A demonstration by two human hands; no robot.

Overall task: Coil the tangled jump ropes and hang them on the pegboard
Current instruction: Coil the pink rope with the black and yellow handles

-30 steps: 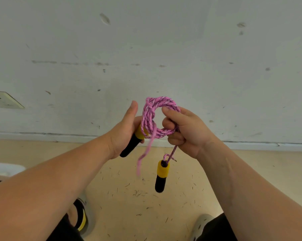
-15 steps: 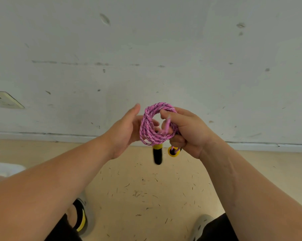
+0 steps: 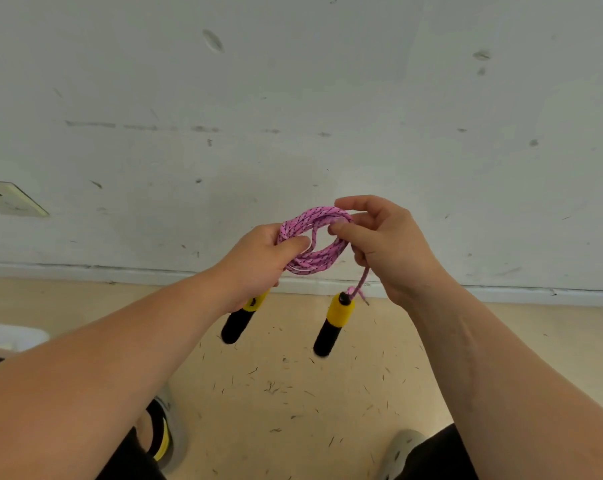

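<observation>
A pink jump rope (image 3: pixel 319 256) with black flecks is wound into a small coil, held in the air in front of a wall. My left hand (image 3: pixel 258 263) grips the coil's left side, thumb over the strands. My right hand (image 3: pixel 385 244) pinches the coil's upper right between thumb and forefinger. One yellow-and-black handle (image 3: pixel 239 320) pokes out below my left hand. The other handle (image 3: pixel 333 323) dangles on a short strand under my right hand. No pegboard is in view.
A scuffed white wall (image 3: pixel 328 116) faces me with a socket (image 3: pixel 10 199) at the left. A beige floor (image 3: pixel 293 393) strewn with small dark bits lies below. My shoes (image 3: pixel 163 431) and dark trouser legs show at the bottom. A white object (image 3: pixel 9 336) sits at the left edge.
The coil has turned flatter and wider between my hands. My left hand closed round its left side. Both handles dropped lower and now hang apart.
</observation>
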